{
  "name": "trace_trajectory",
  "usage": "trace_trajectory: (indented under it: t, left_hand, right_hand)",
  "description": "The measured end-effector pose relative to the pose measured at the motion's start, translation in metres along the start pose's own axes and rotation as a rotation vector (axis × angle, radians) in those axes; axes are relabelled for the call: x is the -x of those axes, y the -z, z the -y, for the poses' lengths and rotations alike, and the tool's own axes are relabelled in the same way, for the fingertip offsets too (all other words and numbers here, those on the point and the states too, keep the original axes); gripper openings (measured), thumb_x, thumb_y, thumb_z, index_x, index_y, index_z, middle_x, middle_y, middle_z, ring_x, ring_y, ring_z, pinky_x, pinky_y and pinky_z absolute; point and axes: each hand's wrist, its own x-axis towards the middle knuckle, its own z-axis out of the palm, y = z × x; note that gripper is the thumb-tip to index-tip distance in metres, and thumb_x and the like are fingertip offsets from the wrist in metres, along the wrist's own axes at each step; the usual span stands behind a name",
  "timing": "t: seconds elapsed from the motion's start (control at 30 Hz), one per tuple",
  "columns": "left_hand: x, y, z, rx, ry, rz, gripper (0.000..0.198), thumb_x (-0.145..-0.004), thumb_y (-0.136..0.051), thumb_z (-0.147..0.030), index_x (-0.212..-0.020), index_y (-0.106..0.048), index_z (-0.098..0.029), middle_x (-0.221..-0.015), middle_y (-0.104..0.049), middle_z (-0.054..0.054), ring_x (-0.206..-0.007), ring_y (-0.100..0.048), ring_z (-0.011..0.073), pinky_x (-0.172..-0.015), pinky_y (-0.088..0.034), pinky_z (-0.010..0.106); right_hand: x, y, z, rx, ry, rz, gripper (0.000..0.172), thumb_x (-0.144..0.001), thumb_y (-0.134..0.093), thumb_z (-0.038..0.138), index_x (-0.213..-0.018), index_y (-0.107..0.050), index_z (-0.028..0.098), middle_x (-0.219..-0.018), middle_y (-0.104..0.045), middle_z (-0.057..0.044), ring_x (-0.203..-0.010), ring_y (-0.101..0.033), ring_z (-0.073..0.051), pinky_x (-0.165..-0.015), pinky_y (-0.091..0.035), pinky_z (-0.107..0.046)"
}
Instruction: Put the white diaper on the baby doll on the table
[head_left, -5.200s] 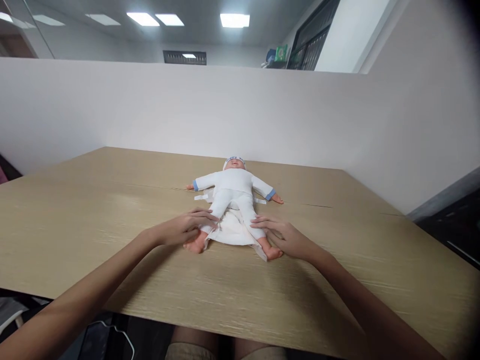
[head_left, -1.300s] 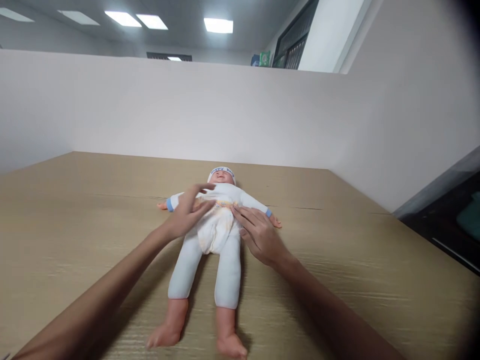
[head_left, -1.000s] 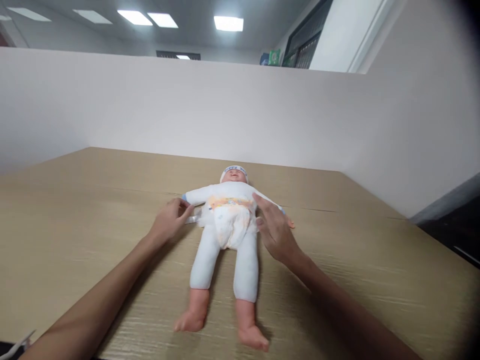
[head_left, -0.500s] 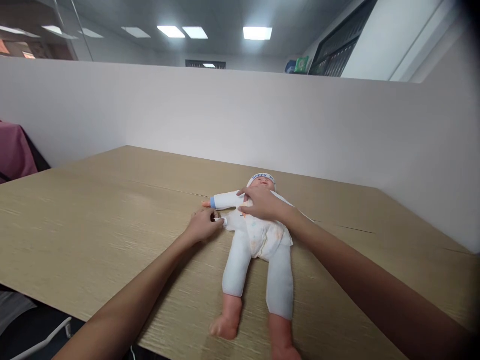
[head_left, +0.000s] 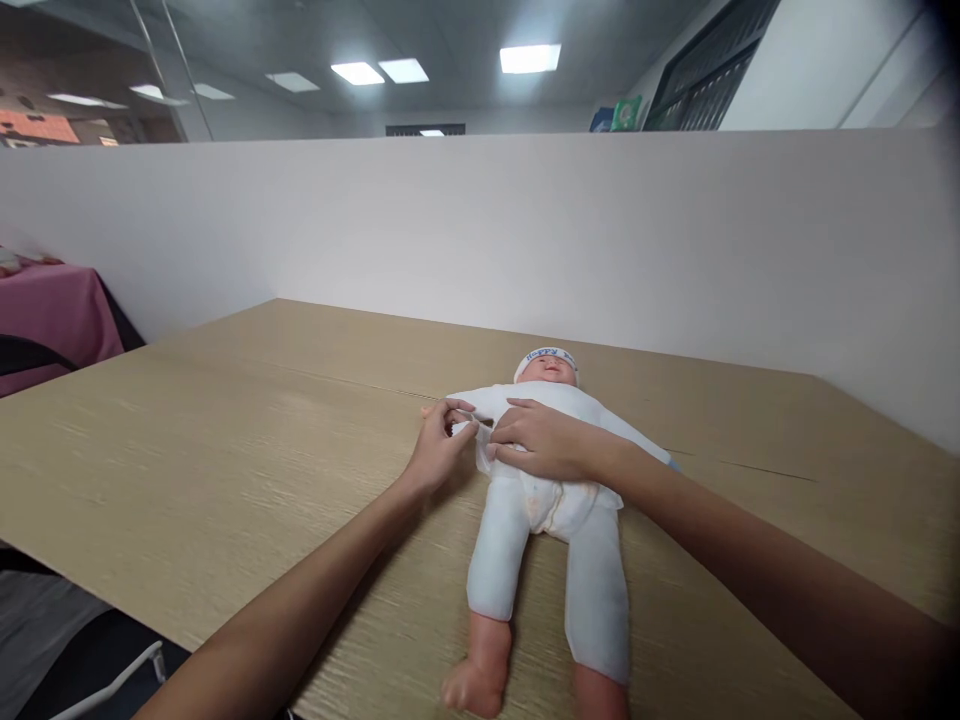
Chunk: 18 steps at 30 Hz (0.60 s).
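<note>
A baby doll (head_left: 592, 400) in a white suit and a lettered headband lies on its back on the table, feet toward me. Round its hips is a white diaper (head_left: 555, 502) with faint prints. My left hand (head_left: 444, 440), beside the doll's waist, pinches the diaper's side tab (head_left: 482, 448) between thumb and fingers and holds it out from the body. Across the doll's belly lies my right hand (head_left: 544, 440), palm down with fingers stretched out, resting on the diaper's front edge, which it partly covers.
The wooden table (head_left: 225, 430) runs up to a white partition (head_left: 420, 230). A pink cloth (head_left: 56, 305) hangs at the far left. Below the near left edge shows a white curved bar (head_left: 112, 685), perhaps part of a chair.
My left hand has raised the tab and drawn it up toward the doll's waist. My right hand has slid lower, from the chest to the belly. The view has shifted slightly left.
</note>
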Motion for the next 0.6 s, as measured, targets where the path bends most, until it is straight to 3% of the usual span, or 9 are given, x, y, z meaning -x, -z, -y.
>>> trace_trajectory:
  t: [0.07,0.13,0.23,0.3,0.4,0.5,0.6]
  left_hand:
    - [-0.003,-0.004,-0.005,0.032,-0.018,0.01,0.032,-0.086,-0.076,-0.036,-0.113,-0.064,-0.023,-0.082,-0.061,-0.003,-0.081,-0.059,0.017,-0.081,-0.045,0.032]
    - [-0.006,-0.008,-0.011,0.037,-0.003,0.026,0.03,-0.087,-0.074,-0.034,-0.113,-0.064,-0.023,-0.084,-0.063,-0.002,-0.083,-0.062,0.0177,-0.082,-0.046,0.033]
    - [-0.008,-0.016,-0.019,0.032,0.03,0.029,0.028,-0.088,-0.072,-0.033,-0.113,-0.064,-0.023,-0.087,-0.063,-0.001,-0.082,-0.062,0.017,-0.08,-0.047,0.032]
    - [-0.008,-0.025,-0.024,0.035,0.044,0.017,0.029,-0.087,-0.072,-0.032,-0.113,-0.064,-0.023,-0.084,-0.06,-0.003,-0.075,-0.058,0.0152,-0.074,-0.044,0.03]
    - [-0.006,-0.045,-0.029,0.062,0.037,0.022,0.031,-0.086,-0.072,-0.031,-0.115,-0.063,-0.022,-0.079,-0.058,-0.004,-0.071,-0.055,0.0148,-0.069,-0.041,0.029]
    - [-0.003,-0.062,-0.029,0.134,0.014,0.101,0.036,-0.088,-0.074,-0.034,-0.12,-0.061,-0.022,-0.08,-0.057,-0.004,-0.072,-0.053,0.0148,-0.07,-0.04,0.028]
    - [0.0,-0.064,-0.025,0.184,-0.024,0.219,0.046,-0.09,-0.078,-0.039,-0.129,-0.06,-0.022,-0.085,-0.056,-0.003,-0.075,-0.05,0.0145,-0.072,-0.039,0.028]
  right_hand:
    - [0.004,0.001,0.002,-0.053,0.037,-0.044,0.035,-0.11,-0.055,0.039,-0.088,-0.081,0.03,-0.09,-0.081,0.001,-0.094,-0.073,-0.024,-0.125,-0.037,-0.056]
    - [0.012,0.005,0.005,-0.072,0.045,-0.139,0.034,-0.112,-0.051,0.039,-0.1,-0.081,0.031,-0.103,-0.082,-0.001,-0.107,-0.073,-0.025,-0.125,-0.037,-0.056]
    - [0.027,0.007,0.008,-0.101,-0.095,-0.46,0.03,-0.111,-0.051,0.038,-0.101,-0.078,0.028,-0.111,-0.081,-0.004,-0.112,-0.071,-0.027,-0.109,-0.048,-0.047]
    - [0.036,0.003,0.007,-0.102,-0.259,-0.611,0.027,-0.109,-0.053,0.038,-0.093,-0.072,0.026,-0.098,-0.077,-0.005,-0.096,-0.069,-0.026,-0.091,-0.051,-0.042]
    - [0.043,-0.008,0.003,-0.162,-0.441,-0.617,0.025,-0.106,-0.055,0.039,-0.085,-0.06,0.026,-0.076,-0.063,0.0,-0.071,-0.056,-0.021,-0.07,-0.043,-0.036]
    - [0.042,-0.014,0.002,-0.292,-0.491,-0.585,0.034,-0.107,-0.055,0.047,-0.081,-0.055,0.025,-0.072,-0.058,0.003,-0.068,-0.051,-0.018,-0.066,-0.039,-0.034]
    - [0.038,-0.015,0.003,-0.324,-0.517,-0.562,0.042,-0.103,-0.061,0.056,-0.075,-0.053,0.025,-0.07,-0.056,0.003,-0.067,-0.049,-0.017,-0.065,-0.036,-0.034]
